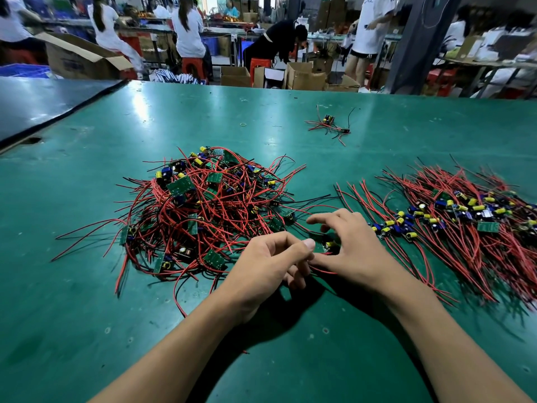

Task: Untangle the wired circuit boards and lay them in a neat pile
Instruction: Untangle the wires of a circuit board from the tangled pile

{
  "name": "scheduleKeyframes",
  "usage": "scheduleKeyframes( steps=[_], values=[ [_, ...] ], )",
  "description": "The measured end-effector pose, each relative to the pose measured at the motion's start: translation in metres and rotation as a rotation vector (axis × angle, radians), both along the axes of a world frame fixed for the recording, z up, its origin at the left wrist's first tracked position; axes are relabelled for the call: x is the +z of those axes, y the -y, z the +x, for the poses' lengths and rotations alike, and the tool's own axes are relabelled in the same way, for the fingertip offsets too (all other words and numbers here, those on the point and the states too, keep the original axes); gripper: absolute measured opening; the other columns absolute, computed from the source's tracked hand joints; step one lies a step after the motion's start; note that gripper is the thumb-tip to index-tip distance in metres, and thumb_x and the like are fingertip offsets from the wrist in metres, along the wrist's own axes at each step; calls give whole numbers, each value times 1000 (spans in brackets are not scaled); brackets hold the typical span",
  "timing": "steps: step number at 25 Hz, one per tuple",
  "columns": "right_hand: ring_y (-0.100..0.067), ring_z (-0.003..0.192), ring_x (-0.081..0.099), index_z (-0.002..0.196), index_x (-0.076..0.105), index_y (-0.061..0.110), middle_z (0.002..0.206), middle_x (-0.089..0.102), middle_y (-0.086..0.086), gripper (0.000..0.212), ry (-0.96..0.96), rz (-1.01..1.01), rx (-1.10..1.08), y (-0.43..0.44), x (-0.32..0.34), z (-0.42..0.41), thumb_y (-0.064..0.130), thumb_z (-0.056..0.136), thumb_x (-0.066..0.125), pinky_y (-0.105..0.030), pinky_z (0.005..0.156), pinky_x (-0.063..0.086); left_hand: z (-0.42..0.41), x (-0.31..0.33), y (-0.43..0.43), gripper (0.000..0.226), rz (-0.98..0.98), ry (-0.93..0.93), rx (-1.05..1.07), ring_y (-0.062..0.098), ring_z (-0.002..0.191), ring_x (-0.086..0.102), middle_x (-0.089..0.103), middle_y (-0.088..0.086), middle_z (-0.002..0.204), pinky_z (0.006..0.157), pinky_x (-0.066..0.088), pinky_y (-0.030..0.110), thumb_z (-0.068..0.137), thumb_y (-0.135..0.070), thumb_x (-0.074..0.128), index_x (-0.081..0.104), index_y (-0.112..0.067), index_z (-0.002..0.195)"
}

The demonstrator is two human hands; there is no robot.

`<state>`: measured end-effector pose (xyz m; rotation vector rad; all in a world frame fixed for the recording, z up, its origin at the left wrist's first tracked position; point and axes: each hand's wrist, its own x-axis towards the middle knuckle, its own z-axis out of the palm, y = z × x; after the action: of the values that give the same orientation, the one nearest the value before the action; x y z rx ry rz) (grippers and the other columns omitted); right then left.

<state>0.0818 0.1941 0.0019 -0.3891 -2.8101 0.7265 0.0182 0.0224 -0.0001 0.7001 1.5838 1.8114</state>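
On the green bench, the left hand is closed, thumb pressed to forefinger, pinching a red wire that runs right beneath the right hand. The right hand arches with bent, spread fingers over a small circuit board, which is half hidden. I cannot tell whether this hand grips the board.

Just left of the hands lies the tangled heap of boards and red and black wires. To the right the sorted pile, with its wires lying side by side, is cut off by the frame edge. A stray board sits farther back. Print on the far left cardboard box is too blurred to read.
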Motion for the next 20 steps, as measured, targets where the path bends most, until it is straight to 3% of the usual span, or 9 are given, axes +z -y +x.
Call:
scheduleKeyframes(
  steps=[2, 5, 9, 11, 12, 14, 17, 20],
  values=[
    [-20, 116, 47, 127, 64, 29, 115, 56, 3, 61, 30, 28, -25, 0, -3, -1, 60, 74, 67, -43, 104, 38, 0, -1, 0, 23, 7, 3, 7, 19, 50, 55, 64, 8, 67, 50, 44, 22, 92, -19, 64, 63, 4, 86],
    [-21, 108, 54, 116, 70, 23, 107, 64, 3, 41, -61, -13, -31, -1, -6, -1, 44, 81, 76, -42, 97, 44, -1, -2, -1, 19, 3, -2, 20, 20, 52, 58, 68, 10, 80, 50, 46, 23, 92, -16, 64, 66, 2, 92],
    [-11, 88, 61, 98, 73, 22, 91, 70, 6, 20, -345, -118, -157, -6, -1, 2, 37, 86, 76, -27, 84, 48, 0, -3, -2, 17, -8, 10, 38, 23, 54, 60, 64, 19, 94, 49, 48, 24, 92, -13, 64, 66, 3, 95],
    [-6, 72, 62, 86, 71, 21, 78, 70, 8, 15, -489, -251, -275, -10, 4, 2, 34, 94, 69, -27, 72, 50, 0, -4, -3, 19, -18, 4, 48, 23, 54, 59, 63, 28, 99, 49, 48, 24, 92, -13, 64, 65, 5, 96],
    [-8, 63, 60, 83, 69, 19, 71, 68, 7, 20, -536, -388, -331, -12, 7, 1, 32, 97, 65, -29, 65, 50, 0, -4, -3, 19, -21, 2, 47, 23, 54, 59, 63, 30, 100, 49, 48, 24, 92, -13, 64, 65, 6, 96],
    [-9, 51, 53, 81, 65, 16, 63, 63, 7, 25, -606, -851, -380, -12, 15, -1, 30, 101, 59, -25, 49, 45, 0, -5, -3, 18, -21, 10, 32, 21, 54, 59, 66, 26, 93, 48, 48, 23, 92, -12, 63, 65, 6, 96],
    [-5, 47, 49, 85, 61, 17, 61, 57, 7, 21, -595, -1480, -307, -9, 28, 0, 32, 98, 57, -17, 42, 43, -1, -4, -4, 17, -21, 29, 18, 19, 53, 60, 72, 13, 85, 48, 48, 21, 93, -11, 61, 66, 5, 97],
    [-6, 50, 58, 84, 60, 18, 67, 61, 4, 17, -541, -1656, -189, 1, 33, 0, 35, 88, 58, -19, 47, 51, -1, -3, -4, 20, -18, 32, 10, 20, 54, 61, 74, 11, 85, 48, 48, 21, 96, -17, 58, 67, 0, 99]
  ],
)
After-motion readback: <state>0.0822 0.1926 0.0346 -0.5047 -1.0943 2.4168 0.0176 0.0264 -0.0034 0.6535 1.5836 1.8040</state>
